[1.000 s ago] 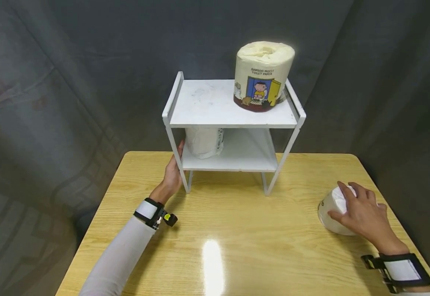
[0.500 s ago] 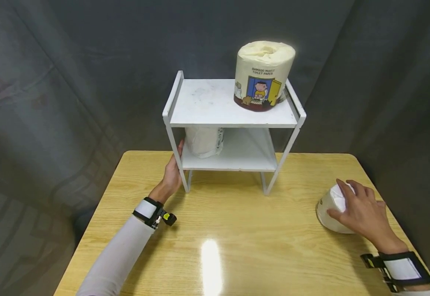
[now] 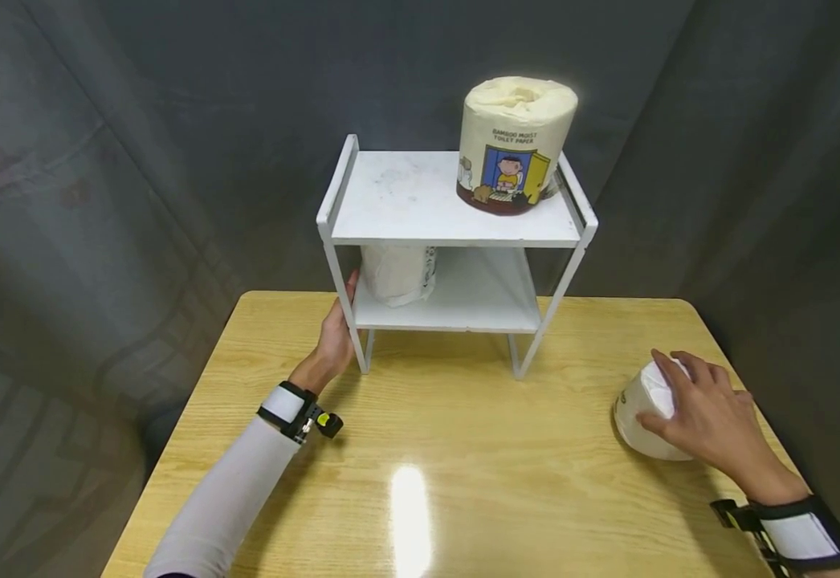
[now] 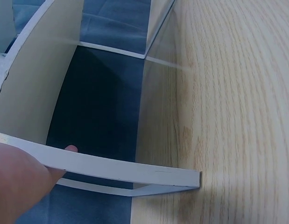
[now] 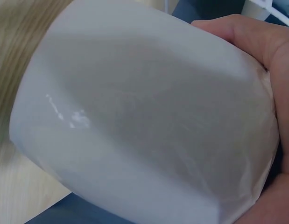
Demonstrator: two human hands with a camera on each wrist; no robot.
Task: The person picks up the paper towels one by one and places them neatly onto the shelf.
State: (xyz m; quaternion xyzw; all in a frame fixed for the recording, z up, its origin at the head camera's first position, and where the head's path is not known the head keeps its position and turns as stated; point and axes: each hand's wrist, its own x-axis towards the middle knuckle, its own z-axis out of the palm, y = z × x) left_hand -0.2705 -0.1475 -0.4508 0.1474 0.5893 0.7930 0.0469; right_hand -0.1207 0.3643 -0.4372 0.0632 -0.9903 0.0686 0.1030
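Note:
My right hand [image 3: 709, 417] grips a wrapped toilet paper roll [image 3: 640, 417] by its top end, at the right side of the table. In the right wrist view that roll [image 5: 139, 112] fills most of the picture, tilted, with thumb and fingers spread round its end. My left hand [image 3: 333, 337] holds the left side of a white two-tier rack [image 3: 398, 201]. Seen from the left wrist, a fingertip [image 4: 71, 148] shows past the rack's leg [image 4: 125, 170]. A printed toilet paper roll [image 3: 517, 144] stands at the right of the top tier.
Another wrapped roll [image 3: 394, 277] stands at the left of the rack's lower tier, its top hidden by the upper board. The rack stands at the back of a wooden table [image 3: 463, 449]. A dark grey curtain [image 3: 246, 120] hangs close behind and at both sides.
The roll under my right hand has shifted slightly to the left along with the hand. My left hand stays at the rack, and the other rolls keep their places.

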